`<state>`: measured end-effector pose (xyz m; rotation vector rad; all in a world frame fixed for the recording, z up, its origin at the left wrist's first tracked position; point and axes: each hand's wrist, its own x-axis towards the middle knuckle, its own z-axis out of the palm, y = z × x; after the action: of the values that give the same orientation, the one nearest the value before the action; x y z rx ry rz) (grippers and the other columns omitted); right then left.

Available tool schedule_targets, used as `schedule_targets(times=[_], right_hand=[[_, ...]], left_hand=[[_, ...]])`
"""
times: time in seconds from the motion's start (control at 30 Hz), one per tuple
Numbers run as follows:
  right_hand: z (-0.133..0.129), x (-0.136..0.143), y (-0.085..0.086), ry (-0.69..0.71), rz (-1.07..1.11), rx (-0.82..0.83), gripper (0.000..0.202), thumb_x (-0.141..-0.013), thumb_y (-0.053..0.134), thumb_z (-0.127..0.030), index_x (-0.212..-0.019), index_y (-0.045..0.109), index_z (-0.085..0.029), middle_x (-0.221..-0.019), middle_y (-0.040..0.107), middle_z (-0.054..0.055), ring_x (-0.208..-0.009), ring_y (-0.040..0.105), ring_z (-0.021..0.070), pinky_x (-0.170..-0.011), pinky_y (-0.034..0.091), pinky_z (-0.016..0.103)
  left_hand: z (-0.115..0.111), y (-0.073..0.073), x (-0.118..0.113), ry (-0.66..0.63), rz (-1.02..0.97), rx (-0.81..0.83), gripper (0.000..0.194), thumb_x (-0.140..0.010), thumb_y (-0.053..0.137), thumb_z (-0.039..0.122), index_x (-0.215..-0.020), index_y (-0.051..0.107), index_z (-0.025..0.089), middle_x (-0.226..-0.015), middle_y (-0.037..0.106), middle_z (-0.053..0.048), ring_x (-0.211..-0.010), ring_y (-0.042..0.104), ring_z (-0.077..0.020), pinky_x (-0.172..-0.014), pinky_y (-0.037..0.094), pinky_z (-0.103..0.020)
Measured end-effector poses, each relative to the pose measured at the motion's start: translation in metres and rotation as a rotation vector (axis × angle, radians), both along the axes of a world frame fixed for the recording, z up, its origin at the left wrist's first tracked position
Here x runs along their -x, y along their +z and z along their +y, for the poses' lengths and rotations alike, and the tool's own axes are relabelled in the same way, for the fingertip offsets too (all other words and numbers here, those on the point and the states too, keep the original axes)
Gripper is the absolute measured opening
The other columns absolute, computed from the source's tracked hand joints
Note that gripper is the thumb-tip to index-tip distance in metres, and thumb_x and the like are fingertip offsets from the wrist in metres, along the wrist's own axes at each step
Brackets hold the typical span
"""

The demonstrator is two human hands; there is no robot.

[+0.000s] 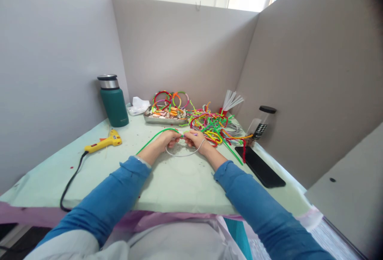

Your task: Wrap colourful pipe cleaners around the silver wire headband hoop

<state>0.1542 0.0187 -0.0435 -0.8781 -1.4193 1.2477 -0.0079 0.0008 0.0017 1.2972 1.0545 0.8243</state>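
Both my hands are close together above the middle of the table. My left hand is closed, its fingertips pinching a green cord that arches back over the left wrist. A thin pale grey hoop hangs below and between my hands, its upper part hidden by the fingers. My right hand pinches the hoop's upper side, and a bit of purple shows at its fingers. Right behind it lies a tangled heap of coloured cords.
A yellow glue gun with a black cable lies left, near a green bottle and tissues. Behind are a metal tray with colourful rings and white sticks. At right are a black phone and a clear black-lidded container.
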Motion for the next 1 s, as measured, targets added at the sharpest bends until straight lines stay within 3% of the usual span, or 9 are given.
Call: schedule_targets(times=[0.27,0.47,0.6,0.77,1.0], right_hand=[[-0.002,-0.001,0.001,0.009,0.015,-0.018,0.027,-0.067,0.07,-0.04,-0.063,0.061,-0.015,-0.053,0.058,-0.001,-0.039,0.045,0.0066,-0.038,0.032,0.02],[-0.004,-0.002,0.002,0.029,0.032,-0.039,0.027,-0.069,0.07,-0.04,-0.064,0.062,-0.015,-0.054,0.058,-0.001,-0.04,0.046,0.0065,-0.038,0.032,0.02],[-0.003,-0.002,0.001,0.023,0.044,-0.018,0.028,-0.068,0.07,-0.041,-0.063,0.061,-0.015,-0.053,0.058,-0.001,-0.039,0.045,0.0062,-0.037,0.031,0.019],[-0.001,0.0,0.003,-0.02,0.091,0.026,0.03,-0.067,0.07,-0.044,-0.066,0.061,-0.015,-0.052,0.057,-0.002,-0.037,0.044,0.0062,-0.036,0.03,0.02],[0.002,0.001,0.002,-0.04,0.113,0.056,0.03,-0.066,0.071,-0.043,-0.066,0.061,-0.015,-0.052,0.057,-0.002,-0.035,0.044,0.0055,-0.034,0.029,0.019]], left_hand=[[0.007,-0.001,0.004,-0.037,-0.155,0.205,0.011,-0.075,0.056,0.016,-0.066,0.05,0.014,-0.046,0.043,0.003,-0.03,0.027,-0.0035,-0.029,0.02,-0.017],[0.008,0.001,0.006,-0.067,-0.2,0.26,0.008,-0.078,0.052,0.014,-0.07,0.052,0.013,-0.047,0.045,0.003,-0.03,0.027,-0.0035,-0.029,0.022,-0.016],[0.005,0.001,0.003,-0.029,-0.14,0.157,0.009,-0.078,0.054,0.016,-0.07,0.053,0.013,-0.049,0.045,0.003,-0.031,0.028,-0.0033,-0.03,0.022,-0.016],[0.001,-0.003,-0.004,0.13,-0.037,-0.087,0.021,-0.08,0.061,0.031,-0.072,0.055,0.013,-0.057,0.054,0.001,-0.033,0.035,-0.0039,-0.034,0.031,-0.019],[0.003,-0.003,-0.004,0.334,0.04,-0.21,0.042,-0.075,0.063,0.054,-0.074,0.062,0.011,-0.068,0.062,-0.004,-0.041,0.044,-0.0064,-0.042,0.039,-0.022]])
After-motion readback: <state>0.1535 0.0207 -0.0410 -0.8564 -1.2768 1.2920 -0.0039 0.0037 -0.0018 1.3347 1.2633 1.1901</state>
